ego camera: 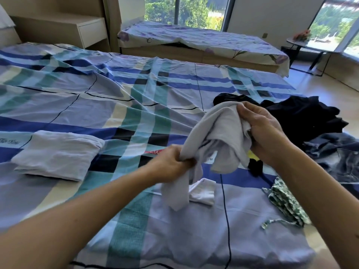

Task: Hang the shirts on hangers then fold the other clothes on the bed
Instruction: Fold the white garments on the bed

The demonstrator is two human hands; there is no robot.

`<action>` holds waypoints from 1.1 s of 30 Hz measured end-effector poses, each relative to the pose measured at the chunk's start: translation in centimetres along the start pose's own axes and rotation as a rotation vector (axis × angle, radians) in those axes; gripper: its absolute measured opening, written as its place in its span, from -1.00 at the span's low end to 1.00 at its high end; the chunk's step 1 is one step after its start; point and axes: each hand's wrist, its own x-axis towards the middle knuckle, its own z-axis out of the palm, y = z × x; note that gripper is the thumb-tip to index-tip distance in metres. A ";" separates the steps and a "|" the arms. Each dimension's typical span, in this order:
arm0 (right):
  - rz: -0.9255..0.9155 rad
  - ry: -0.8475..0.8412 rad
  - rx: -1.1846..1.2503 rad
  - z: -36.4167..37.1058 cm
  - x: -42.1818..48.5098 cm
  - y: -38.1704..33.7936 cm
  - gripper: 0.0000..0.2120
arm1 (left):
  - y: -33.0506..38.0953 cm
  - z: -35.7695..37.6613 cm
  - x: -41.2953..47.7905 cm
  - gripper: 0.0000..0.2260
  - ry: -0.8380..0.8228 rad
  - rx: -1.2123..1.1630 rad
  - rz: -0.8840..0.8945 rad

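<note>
A pale lilac-grey garment hangs bunched in the air above the bed. My left hand grips its lower part, with a strip of cloth dangling below the fist. Higher up and to the right, my right hand holds the upper bunch. A folded white garment lies flat on the left of the plaid cover. A small white piece lies under the hanging cloth.
Dark clothes are heaped at the bed's right edge, with denim beside them and a green-white patterned garment nearer me. A black and yellow item lies behind my right wrist. A bench with a floral cover stands beyond the bed.
</note>
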 end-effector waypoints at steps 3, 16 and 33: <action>-0.017 0.218 -0.534 -2.7 1.0 1.2 -0.78 | 1.2 -2.3 0.4 -0.88 0.077 -0.189 0.040; -0.628 -0.162 -0.775 3.0 -0.7 4.1 -0.60 | 6.9 -3.8 -0.5 -0.65 -0.094 -0.911 -0.145; 0.062 -0.336 -0.229 2.4 -0.7 1.7 -0.74 | 6.1 -4.0 -1.0 -0.56 0.036 -0.655 0.132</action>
